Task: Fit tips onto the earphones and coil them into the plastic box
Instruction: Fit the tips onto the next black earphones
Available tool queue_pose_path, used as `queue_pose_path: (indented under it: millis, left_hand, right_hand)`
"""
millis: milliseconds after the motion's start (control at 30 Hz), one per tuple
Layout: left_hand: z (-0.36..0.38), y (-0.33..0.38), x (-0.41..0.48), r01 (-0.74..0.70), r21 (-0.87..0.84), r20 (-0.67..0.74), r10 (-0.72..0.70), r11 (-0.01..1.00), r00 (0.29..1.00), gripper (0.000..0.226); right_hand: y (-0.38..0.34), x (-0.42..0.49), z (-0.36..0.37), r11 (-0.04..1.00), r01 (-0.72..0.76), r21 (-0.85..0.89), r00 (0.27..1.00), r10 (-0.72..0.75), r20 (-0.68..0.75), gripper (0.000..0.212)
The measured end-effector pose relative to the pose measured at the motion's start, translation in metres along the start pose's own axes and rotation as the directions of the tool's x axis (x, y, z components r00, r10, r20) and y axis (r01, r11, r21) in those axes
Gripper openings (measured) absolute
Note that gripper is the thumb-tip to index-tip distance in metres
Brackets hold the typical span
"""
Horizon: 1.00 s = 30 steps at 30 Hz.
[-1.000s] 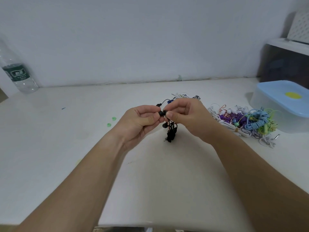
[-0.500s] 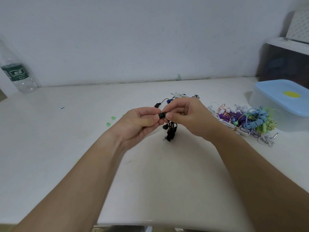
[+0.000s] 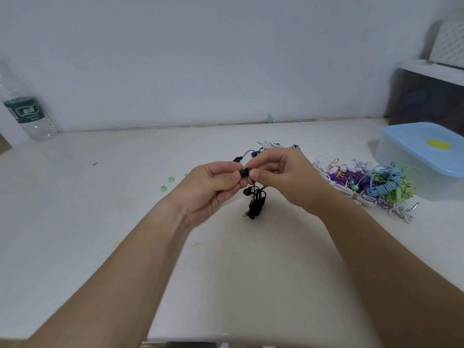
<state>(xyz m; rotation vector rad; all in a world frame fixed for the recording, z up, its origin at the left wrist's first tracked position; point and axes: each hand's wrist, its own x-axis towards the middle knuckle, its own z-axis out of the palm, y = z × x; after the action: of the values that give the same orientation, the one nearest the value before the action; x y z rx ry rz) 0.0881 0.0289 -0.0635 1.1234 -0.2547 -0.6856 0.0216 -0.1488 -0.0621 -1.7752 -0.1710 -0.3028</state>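
Both hands meet above the middle of the white table (image 3: 100, 234). My left hand (image 3: 213, 189) pinches a small black ear tip (image 3: 244, 173) between thumb and fingers. My right hand (image 3: 283, 177) pinches the black earbud right against that tip. The black earphone cable (image 3: 256, 202) hangs in a bunch below the fingers, its end near the tabletop. A second black bud hangs just under the hands. The plastic box (image 3: 426, 162) with its blue lid on stands at the right edge.
A tangle of coloured earphones (image 3: 369, 184) lies between my right hand and the box. More earphones (image 3: 271, 144) lie behind my hands. Small green ear tips (image 3: 167, 183) sit on the table to the left. A water bottle (image 3: 27, 114) stands far left by the wall.
The hands have stayed together at the same spot, fingers working slightly on the tip and bud; the hanging cable has barely shifted.
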Motion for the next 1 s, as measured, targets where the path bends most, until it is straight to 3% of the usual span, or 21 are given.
queue_pose_path:
  millis: [167,700,1000]
  left_hand:
    - [-0.0010,0.0002,-0.0002,-0.004,0.012,0.004,0.004,1.000,1.000,0.016]
    - [0.0010,-0.0001,0.0002,-0.097,0.021,0.032,0.097,0.995,0.995,0.018]
    - [0.0012,0.0026,-0.0014,-0.107,0.109,-0.007,0.108,0.988,0.994,0.014]
  right_hand:
    - [-0.0005,0.0008,0.0013,0.997,0.023,-0.077,0.999,-0.025,-0.022,0.015]
    - [0.0023,-0.0014,0.0065,0.961,-0.111,0.253,0.994,0.113,0.006,0.015]
    - [0.0000,-0.0012,0.0064,0.987,-0.075,0.139,0.995,0.084,-0.061,0.013]
